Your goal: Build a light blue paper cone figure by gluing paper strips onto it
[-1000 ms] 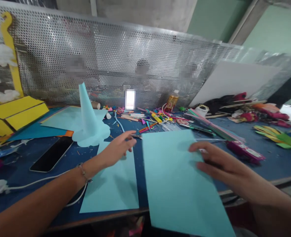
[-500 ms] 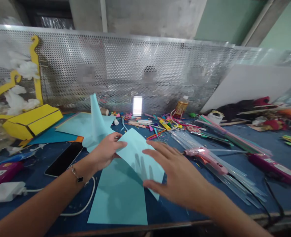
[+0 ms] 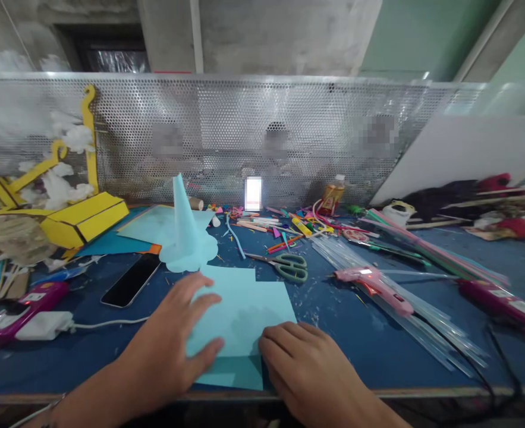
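from afar i see a blue worktop (image 3: pixel 346 348), clutter (image 3: pixel 301 226) along its back, before a perforated screen (image 3: pixel 235 110). paper (image 3: pixel 253 315) lies near the front, my left hand (image 3: pixel 168 342) spread wide above, my right hand (image 3: pixel 305 364) curled beside, grip unclear.

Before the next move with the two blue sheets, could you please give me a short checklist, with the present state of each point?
1. Sheets aligned: not ok. The upper sheet juts out to the right; the lower sheet shows beyond its far and near edges.
2. Right hand pressing the upper sheet down: cannot tell; its fingers are at the near right corner.
3. Left hand free: ok, fingers spread, nothing gripped.
4. Scissors off the sheets: ok, just beyond them.
5. Cone upright: ok.
6. Glue gun cold: cannot tell.
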The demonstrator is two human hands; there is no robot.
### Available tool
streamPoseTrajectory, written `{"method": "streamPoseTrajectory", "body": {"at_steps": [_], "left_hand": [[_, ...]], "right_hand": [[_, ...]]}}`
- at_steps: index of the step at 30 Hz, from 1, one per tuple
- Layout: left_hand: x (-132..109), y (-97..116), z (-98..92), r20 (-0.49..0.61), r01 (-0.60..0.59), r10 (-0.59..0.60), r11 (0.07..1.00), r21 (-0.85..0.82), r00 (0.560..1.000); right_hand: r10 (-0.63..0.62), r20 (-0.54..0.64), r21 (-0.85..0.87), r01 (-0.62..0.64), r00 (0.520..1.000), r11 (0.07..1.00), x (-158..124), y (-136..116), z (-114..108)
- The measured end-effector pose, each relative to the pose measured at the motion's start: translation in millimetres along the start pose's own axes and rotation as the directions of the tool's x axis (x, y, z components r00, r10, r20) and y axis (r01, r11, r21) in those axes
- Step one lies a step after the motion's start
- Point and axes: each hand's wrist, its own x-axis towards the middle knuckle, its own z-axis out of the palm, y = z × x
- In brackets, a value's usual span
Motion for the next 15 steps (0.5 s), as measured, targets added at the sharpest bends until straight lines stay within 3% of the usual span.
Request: {"method": "streamPoseTrajectory", "body": {"at_steps": [2, 5, 10, 15], "left_hand": [[-7, 7, -0.7, 0.139, -0.154, 0.143, 0.985, 0.073, 0.98], [-6, 17, 2.3, 0.289, -0.219, 0.184, 0.971, 0.095, 0.939], [9, 24, -0.5, 0.405, -0.252, 0.194, 0.963, 0.095, 0.894], [16, 28, -7.4, 0.445, -0.294, 0.227, 0.952, 0.088, 0.866]], "right_hand": [[-0.012, 0.004, 0.005, 0.012, 1.0, 1.0, -1, -3, 1], [-0.023, 0.019, 0.039, 0.023, 1.0, 0.999, -1, -4, -2], [-0.024, 0.018, 0.117, 0.022, 1.0, 0.993, -5, 0, -8], [-0.013, -0.021, 0.121, 0.016, 1.0, 0.993, -7, 6, -10]]}}
